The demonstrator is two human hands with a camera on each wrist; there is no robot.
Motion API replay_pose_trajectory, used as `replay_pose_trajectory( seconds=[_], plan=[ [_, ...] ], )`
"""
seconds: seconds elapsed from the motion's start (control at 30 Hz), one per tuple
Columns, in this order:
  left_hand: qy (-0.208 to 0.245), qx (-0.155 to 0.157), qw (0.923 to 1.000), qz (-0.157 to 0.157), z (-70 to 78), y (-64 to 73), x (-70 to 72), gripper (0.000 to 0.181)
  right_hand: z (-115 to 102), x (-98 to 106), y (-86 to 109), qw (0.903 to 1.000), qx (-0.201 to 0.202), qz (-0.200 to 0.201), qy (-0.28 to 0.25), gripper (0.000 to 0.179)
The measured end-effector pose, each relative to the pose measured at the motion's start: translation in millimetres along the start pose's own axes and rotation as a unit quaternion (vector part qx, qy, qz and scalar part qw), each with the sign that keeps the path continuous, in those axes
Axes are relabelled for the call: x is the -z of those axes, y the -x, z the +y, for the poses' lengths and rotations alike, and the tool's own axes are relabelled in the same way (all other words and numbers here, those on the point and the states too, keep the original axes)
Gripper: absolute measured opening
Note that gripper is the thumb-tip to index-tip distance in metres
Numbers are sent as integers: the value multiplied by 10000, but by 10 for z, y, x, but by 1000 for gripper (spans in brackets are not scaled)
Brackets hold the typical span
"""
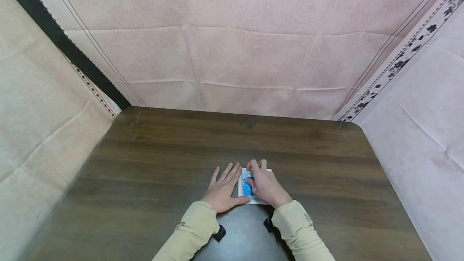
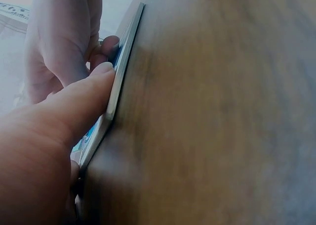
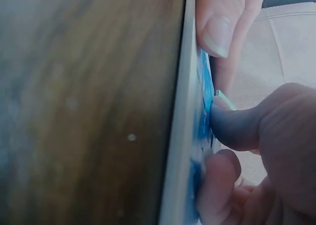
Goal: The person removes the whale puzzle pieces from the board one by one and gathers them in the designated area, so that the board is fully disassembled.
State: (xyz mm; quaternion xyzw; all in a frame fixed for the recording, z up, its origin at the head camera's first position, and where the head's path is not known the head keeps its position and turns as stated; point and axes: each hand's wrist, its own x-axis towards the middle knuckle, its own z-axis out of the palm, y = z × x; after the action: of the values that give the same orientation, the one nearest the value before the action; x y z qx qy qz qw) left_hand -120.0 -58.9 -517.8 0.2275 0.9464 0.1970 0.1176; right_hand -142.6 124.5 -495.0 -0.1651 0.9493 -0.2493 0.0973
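Observation:
A thin flat picture board point(image 1: 245, 189) with a pale border and a blue design lies on the table near its front edge. My left hand point(image 1: 223, 191) lies spread along the board's left side, its thumb pressing on the near border. Over the board, my right hand point(image 1: 266, 184) has its fingers bent and covers much of the picture. In the right wrist view, its thumb point(image 3: 237, 126) and fingers pinch a small thin piece with a green edge point(image 3: 225, 99) at the blue surface. The rest of that piece is hidden by the fingers.
The brown wood-grain table point(image 1: 163, 152) has rounded far corners. Pale patterned cloth point(image 1: 232, 51) hangs behind it and at both sides. A grey surface point(image 1: 243, 237) shows between the forearms, and a black strap piece point(image 1: 219, 233) sits at the left cuff.

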Motion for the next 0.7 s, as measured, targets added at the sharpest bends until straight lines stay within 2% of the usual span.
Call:
replay_pose_trajectory(
  seconds=[0.37, 0.53, 0.7],
  plan=[
    [68, -8, 10000, 9, 2, 15, -2, 96, -15, -13, 19, 9997, -181, -27, 133, 37],
    [120, -11, 9999, 39, 6, 19, -4, 96, 5, -33, 29, 9997, -221, 39, 119, 36],
    [189, 123, 9994, 246, 15, -16, -43, 77, 26, -26, 30, 9997, -151, 193, -33, 34]
  ],
)
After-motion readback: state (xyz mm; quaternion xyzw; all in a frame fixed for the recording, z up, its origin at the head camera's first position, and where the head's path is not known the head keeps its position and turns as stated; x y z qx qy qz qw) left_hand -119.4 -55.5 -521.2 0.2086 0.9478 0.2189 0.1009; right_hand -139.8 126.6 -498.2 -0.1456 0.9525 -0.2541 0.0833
